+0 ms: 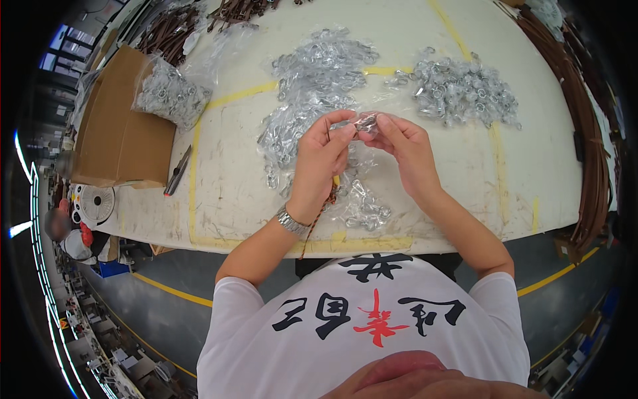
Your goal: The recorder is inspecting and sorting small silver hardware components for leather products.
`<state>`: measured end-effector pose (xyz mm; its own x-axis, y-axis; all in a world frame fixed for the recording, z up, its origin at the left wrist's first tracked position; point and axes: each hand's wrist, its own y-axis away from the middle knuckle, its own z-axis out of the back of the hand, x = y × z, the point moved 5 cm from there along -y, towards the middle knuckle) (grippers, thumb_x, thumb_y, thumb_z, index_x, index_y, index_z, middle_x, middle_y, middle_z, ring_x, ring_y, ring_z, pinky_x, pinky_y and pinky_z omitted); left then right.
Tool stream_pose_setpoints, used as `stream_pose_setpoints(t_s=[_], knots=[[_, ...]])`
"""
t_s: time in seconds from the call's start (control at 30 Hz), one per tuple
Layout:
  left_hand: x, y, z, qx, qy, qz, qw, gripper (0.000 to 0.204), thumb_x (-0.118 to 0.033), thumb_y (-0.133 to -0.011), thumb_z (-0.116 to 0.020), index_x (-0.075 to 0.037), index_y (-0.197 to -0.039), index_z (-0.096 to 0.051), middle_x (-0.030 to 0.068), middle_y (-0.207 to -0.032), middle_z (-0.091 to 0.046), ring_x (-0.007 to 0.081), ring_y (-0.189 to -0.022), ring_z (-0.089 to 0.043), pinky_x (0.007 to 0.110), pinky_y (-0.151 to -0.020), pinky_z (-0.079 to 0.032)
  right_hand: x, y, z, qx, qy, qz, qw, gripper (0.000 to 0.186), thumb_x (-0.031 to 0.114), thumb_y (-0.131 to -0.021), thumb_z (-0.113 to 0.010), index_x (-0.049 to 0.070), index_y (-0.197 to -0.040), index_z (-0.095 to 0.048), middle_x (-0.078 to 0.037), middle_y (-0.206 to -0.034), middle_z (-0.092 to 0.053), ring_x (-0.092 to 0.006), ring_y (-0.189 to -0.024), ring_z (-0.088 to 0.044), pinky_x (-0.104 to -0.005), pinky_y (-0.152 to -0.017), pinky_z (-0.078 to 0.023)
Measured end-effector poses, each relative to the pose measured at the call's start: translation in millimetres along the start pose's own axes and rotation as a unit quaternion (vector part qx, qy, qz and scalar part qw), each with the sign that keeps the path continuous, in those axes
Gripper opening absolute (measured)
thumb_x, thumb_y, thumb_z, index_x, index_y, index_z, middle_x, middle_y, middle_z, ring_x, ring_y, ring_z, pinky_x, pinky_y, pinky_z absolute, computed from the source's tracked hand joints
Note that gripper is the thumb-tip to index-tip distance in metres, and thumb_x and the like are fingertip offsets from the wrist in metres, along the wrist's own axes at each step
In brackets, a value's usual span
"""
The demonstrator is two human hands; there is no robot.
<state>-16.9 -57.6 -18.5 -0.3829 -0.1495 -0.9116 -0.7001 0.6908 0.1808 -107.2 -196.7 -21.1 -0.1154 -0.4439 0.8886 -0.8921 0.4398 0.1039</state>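
Observation:
My left hand [323, 149] and my right hand [407, 147] meet over the middle of the table, both closed on a small clear plastic bag [366, 122]. Dark metal shows inside the bag, too small to make out. A thin braided brown-orange cord [319, 219] hangs below my left hand, past the wrist with the metal watch [292, 221]; whether the fingers grip it is hidden. Just beyond and to the left lies a heap of bagged metal clasps [319, 73]. A few more bagged clasps [367, 207] rest between my forearms.
Another pile of bagged metal rings [462, 90] lies right. At left are a cardboard box [109, 126], a full clear bag of hardware [171, 96], a dark box cutter [177, 171] and a small white fan [95, 203]. Brown straps [577, 100] line the right edge.

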Motion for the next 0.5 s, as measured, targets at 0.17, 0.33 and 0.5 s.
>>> stream_pose_setpoints(t_s=[0.17, 0.33, 0.5], knots=[[-2.5, 5.4, -11.0, -0.009, -0.056, -0.024, 0.998, 0.031, -0.017, -0.105, -0.065, -0.002, -0.132, -0.06, -0.0023, -0.082, -0.07, -0.0009, -0.052, -0.039, 0.019, -0.046, -0.028, 5.4, 2.2, -12.8, 0.02, 0.01, 0.009, 1.0, 0.031, 0.02, -0.109, -0.058, -0.002, -0.127, -0.072, -0.007, -0.113, -0.076, -0.0106, -0.092, -0.07, -0.0271, -0.089, -0.058], [-7.5, 9.1, -20.8, 0.027, -0.144, -0.048, 0.988, 0.032, -0.016, -0.105, -0.064, -0.001, -0.133, -0.06, 0.0, -0.081, -0.073, 0.0016, -0.065, -0.058, 0.02, -0.057, -0.041, 1.9, 5.4, -7.7, 0.018, 0.017, -0.025, 0.999, 0.032, 0.015, -0.108, -0.059, -0.004, -0.133, -0.065, -0.007, -0.109, -0.077, -0.0088, -0.082, -0.064, -0.0232, -0.084, -0.055], [-8.0, 5.4, -19.4, 0.087, -0.138, -0.089, 0.983, 0.038, -0.02, -0.108, -0.06, -0.001, -0.141, -0.058, 0.0019, -0.087, -0.073, 0.0017, -0.056, -0.047, 0.018, -0.05, -0.035, 2.4, 4.1, -9.9, 0.027, 0.026, -0.014, 0.999, 0.047, 0.014, -0.106, -0.061, -0.003, -0.148, -0.049, -0.007, -0.102, -0.076, -0.0102, -0.085, -0.067, -0.0248, -0.081, -0.055]])
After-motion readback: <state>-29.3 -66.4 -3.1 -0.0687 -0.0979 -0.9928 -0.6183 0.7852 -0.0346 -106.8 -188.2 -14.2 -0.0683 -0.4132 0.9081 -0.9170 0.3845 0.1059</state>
